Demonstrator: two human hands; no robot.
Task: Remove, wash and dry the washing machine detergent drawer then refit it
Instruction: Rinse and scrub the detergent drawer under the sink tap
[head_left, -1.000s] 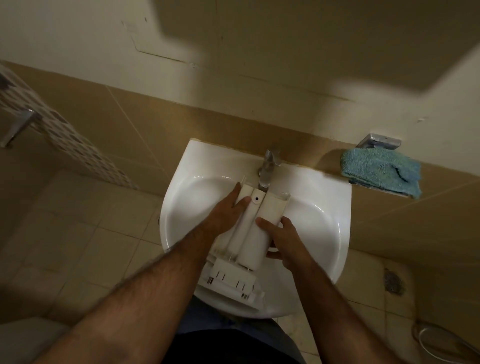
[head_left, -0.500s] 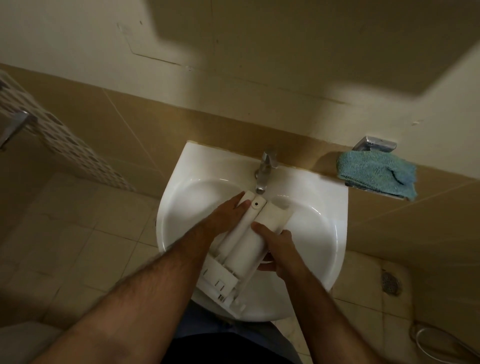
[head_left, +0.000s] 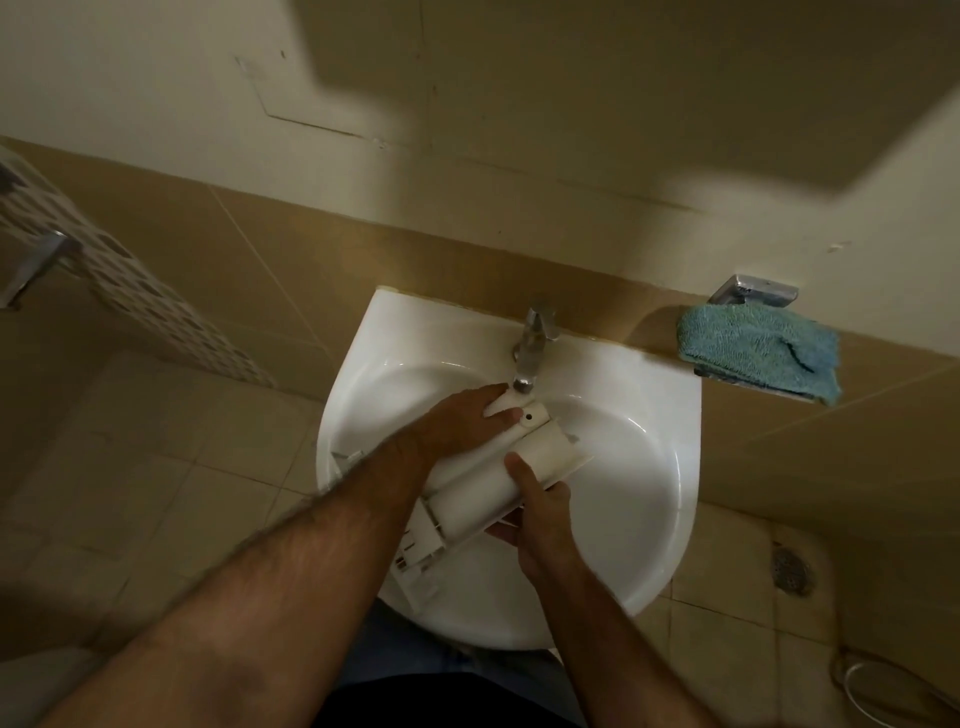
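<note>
Between your 2 hands, over the sink (head_left: 644, 499) bowl, lies the white detergent drawer (head_left: 483, 480), tilted, its far end just under the tap (head_left: 532, 345). Your left hand (head_left: 457, 423) lies flat on its top with straight fingers. Your right hand (head_left: 537, 512) grips its near edge, thumb on top. Right of that hand, well apart, a blue towel (head_left: 758, 351) sits on a wall holder.

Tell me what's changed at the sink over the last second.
The drawer has swung clockwise over the sink: its near end went left, its far end stays under the tap. The left hand still rests on top; the right hand still grips its side. The blue cloth hasn't moved.
</note>
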